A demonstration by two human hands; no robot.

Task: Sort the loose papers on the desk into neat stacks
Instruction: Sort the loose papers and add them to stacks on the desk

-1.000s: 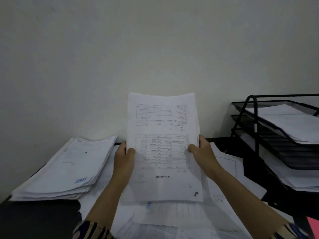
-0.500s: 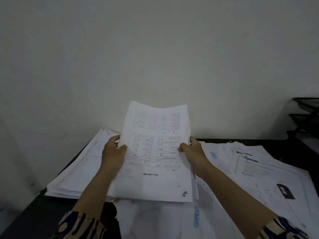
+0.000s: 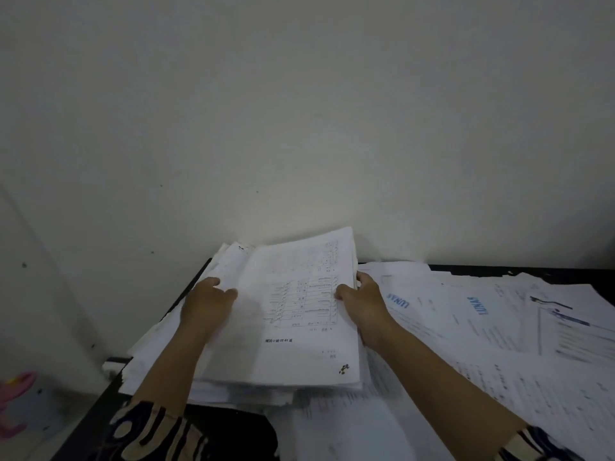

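Gripping a sheaf of papers (image 3: 299, 314) by both side edges: left hand (image 3: 208, 306) with thumb curled over the left edge, right hand (image 3: 361, 302) pinching the right. Resting low on the stack (image 3: 159, 361) at the bench (image 3: 83, 424) corner, loose sheets (image 3: 466, 314) spread rightward.

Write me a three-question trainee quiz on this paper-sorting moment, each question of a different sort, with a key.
1. True or false: only the right hand touches the held bundle of papers.
2. Multiple choice: the bundle is over
A) the stack at the desk's left end
B) the loose sheets marked LUNAS
C) the pink object by the floor
3. Fill in: the table printed on the bundle's top sheet reads ______ from the wearer's view.

Key:
1. False; the left hand holds its left edge too.
2. A
3. Upside down
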